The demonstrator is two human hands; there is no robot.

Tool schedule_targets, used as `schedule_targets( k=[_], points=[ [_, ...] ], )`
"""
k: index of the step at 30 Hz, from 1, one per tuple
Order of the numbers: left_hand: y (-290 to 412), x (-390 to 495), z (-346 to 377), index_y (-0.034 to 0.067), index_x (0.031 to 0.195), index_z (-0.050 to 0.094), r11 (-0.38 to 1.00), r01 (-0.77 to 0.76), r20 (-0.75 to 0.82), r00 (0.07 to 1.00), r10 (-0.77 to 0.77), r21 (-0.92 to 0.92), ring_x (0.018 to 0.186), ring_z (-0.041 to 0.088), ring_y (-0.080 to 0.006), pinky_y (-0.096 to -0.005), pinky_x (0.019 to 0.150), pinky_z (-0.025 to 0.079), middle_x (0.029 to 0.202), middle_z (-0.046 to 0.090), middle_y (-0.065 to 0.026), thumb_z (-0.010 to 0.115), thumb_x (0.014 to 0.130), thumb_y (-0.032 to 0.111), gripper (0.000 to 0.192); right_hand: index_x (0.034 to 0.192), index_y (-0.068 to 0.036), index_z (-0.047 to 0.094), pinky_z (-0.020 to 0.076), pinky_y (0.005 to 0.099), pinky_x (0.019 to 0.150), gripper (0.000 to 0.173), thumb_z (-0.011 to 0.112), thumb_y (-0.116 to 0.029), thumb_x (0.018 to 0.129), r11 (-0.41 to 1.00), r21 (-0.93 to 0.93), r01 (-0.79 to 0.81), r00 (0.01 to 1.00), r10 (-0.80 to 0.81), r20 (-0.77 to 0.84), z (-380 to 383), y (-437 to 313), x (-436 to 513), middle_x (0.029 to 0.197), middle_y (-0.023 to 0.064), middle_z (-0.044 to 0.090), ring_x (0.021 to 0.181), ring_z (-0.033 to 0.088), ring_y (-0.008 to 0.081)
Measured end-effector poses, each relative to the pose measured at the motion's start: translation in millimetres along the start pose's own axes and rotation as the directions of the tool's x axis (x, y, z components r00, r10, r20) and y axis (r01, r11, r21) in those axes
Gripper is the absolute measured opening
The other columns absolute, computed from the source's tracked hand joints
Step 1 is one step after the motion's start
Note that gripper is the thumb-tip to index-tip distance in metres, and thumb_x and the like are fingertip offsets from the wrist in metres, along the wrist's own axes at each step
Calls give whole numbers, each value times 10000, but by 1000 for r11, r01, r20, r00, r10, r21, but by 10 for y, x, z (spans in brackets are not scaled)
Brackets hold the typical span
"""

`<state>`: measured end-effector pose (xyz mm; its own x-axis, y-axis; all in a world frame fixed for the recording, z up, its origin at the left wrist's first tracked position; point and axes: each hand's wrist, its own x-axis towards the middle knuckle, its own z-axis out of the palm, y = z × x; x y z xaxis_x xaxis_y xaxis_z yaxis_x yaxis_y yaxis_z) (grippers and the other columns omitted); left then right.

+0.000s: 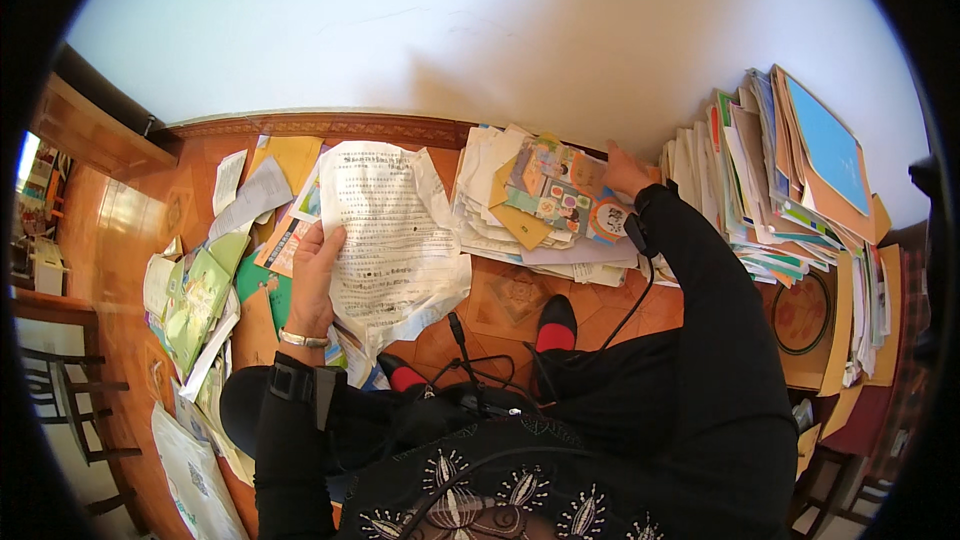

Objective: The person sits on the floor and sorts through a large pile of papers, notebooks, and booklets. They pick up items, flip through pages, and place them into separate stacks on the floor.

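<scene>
My left hand [313,281] grips the left edge of a wrinkled sheet of paper [390,240], thumb on its face. The sheet bears print and handwriting, and its lower right edge curls. Over at the wall side, my right hand [627,171] rests at the far right edge of a low paper stack [480,187]; its fingers are partly hidden. A colourful illustrated sheet [559,191] lies on that stack, beside my right fingers. Under it, a tan envelope [517,229] juts out at an angle.
Loose booklets and papers [199,292] spread over the tiled floor [517,292] at left, near a white plastic bag [191,472]. A tall paper pile [765,165] leans along the wall [487,37] at right, above a cardboard box [832,337]. Black cables [469,367] hang before my shoes.
</scene>
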<state>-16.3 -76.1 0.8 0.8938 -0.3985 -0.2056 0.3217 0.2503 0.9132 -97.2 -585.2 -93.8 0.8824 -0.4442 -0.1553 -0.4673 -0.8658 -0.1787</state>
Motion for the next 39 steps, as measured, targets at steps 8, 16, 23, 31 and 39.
schedule_targets(
  k=[8, 16, 23, 31, 39],
  points=[
    [-38, -27, 146, 9, 1236, 526, 978, -16, 69, 997, 31, -210, 1006, 604, -146, -287, 874, 488, 1142, 626, -79, 536, 934, 87, 312, 1281, -49, 525, 442, 352, 904, 575, 645, -403, 843, 448, 888, -102, 745, -557, 367, -534, -1178, -260, 1205, 82, 567, 1114, 527, 198],
    [-14, -120, 238, 26, 1242, 492, 993, 113, 160, 980, -116, 30, 999, 610, -161, -290, 885, 479, 1141, 626, -97, 532, 943, 130, 320, 1129, -21, 609, 469, 291, 809, 395, 641, -268, 823, 571, 766, 297, 661, -702, 267, -1012, -1838, -677, 1032, 57, 649, 900, 582, 153],
    [6, -123, 175, 23, 1185, 521, 968, 200, 102, 971, -216, 152, 875, 624, -133, -242, 790, 482, 1014, 656, -95, 528, 935, 142, 277, 1069, 4, 621, 470, 313, 750, 415, 631, -172, 694, 929, 175, 326, 834, -370, 408, -1460, -748, 21, 928, 115, 670, 841, 602, 175],
    [-31, -123, 191, 19, 1142, 554, 951, 231, 128, 957, -260, 203, 838, 620, -125, -228, 754, 478, 949, 659, -79, 530, 931, 140, 245, 1005, 13, 640, 506, 386, 688, 442, 739, -203, 633, 908, -223, 355, 870, -234, 434, -711, -221, 356, 927, 185, 673, 824, 651, 287],
    [-9, -103, 134, 7, 1129, 556, 955, 180, 69, 977, -201, 236, 833, 622, -134, -233, 764, 482, 927, 661, -82, 536, 923, 133, 243, 1283, -61, 484, 289, 512, 1042, 657, 714, -336, 733, 897, -276, 345, 888, -407, -212, -151, -365, -118, 1258, 182, 488, 1243, 403, 328]
  ],
)
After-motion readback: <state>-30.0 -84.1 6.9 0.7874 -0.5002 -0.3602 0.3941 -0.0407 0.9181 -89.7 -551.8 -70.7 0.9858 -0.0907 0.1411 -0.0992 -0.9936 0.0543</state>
